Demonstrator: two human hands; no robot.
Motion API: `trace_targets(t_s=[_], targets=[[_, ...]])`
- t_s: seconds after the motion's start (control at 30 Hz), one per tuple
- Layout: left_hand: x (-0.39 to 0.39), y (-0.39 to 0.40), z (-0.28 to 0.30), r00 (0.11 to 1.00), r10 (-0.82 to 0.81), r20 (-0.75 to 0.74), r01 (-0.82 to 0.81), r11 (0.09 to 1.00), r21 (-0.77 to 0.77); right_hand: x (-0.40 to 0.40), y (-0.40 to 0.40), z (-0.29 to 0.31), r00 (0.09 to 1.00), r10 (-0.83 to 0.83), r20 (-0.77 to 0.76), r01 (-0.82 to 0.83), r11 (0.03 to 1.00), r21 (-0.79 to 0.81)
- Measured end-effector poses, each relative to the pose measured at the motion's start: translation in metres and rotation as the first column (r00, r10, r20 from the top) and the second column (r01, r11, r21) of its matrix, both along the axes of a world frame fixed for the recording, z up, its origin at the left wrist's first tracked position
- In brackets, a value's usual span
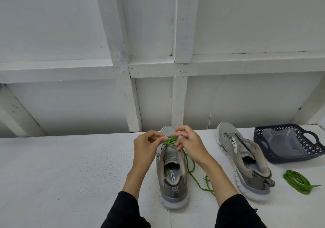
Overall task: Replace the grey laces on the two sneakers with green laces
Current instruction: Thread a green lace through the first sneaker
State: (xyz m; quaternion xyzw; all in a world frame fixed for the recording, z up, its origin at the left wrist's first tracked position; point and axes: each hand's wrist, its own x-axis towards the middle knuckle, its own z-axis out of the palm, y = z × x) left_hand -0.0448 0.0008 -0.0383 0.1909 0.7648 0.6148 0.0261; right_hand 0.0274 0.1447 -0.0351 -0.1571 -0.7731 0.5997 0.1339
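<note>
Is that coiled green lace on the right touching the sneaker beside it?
Apart. The head view shows bare white table between the coiled green lace and the heel of the unlaced sneaker.

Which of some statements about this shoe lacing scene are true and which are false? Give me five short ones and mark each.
1. Both hands work the green lace on the nearer sneaker. True: the left hand and right hand pinch it near the toe.
2. The second sneaker is fully laced in green. False: it shows no lace.
3. A coiled green lace lies on the table, to the right of the second sneaker. True.
4. The dark basket holds the coiled lace. False: the lace lies outside it.
5. The nearer sneaker lies on its side. False: it stands upright.
</note>
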Motion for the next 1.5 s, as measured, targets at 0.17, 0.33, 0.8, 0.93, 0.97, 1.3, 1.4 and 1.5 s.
trace_targets(t_s=[0.17,0.33,0.8,0.93,0.97,1.3,1.4,1.5], targets=[[-0.007,-0.001,-0.008,0.990,-0.066,0.127,0.059,0.997,0.057,0.000,0.003,-0.001,1.000,-0.018,0.018,0.015,0.987,0.162],[-0.009,-0.002,-0.023,0.979,-0.075,0.188,0.118,0.967,-0.227,-0.006,0.005,-0.010,0.980,-0.197,-0.005,0.194,0.959,0.208],[-0.011,-0.017,-0.048,0.768,-0.193,0.611,0.177,0.980,0.088,-0.027,-0.021,-0.033,0.985,-0.116,0.128,0.046,0.892,0.449],[-0.012,-0.018,-0.050,0.739,-0.235,0.632,0.161,0.972,0.172,-0.029,-0.023,-0.039,0.983,-0.095,0.154,0.008,0.872,0.489],[-0.012,-0.018,-0.050,0.736,-0.237,0.634,0.161,0.971,0.175,-0.029,-0.023,-0.040,0.984,-0.093,0.149,0.007,0.870,0.494],[-0.011,-0.010,-0.048,0.814,-0.139,0.564,0.109,0.990,0.087,-0.027,-0.029,-0.042,0.983,-0.125,0.137,0.026,0.823,0.567],[-0.012,-0.002,-0.051,0.890,-0.070,0.450,0.050,0.997,0.056,-0.024,-0.027,-0.045,0.980,-0.140,0.139,0.027,0.791,0.611],[-0.019,-0.002,-0.048,0.821,-0.006,0.571,-0.185,0.943,0.277,-0.021,-0.027,-0.047,0.976,-0.176,0.124,0.060,0.777,0.627]])
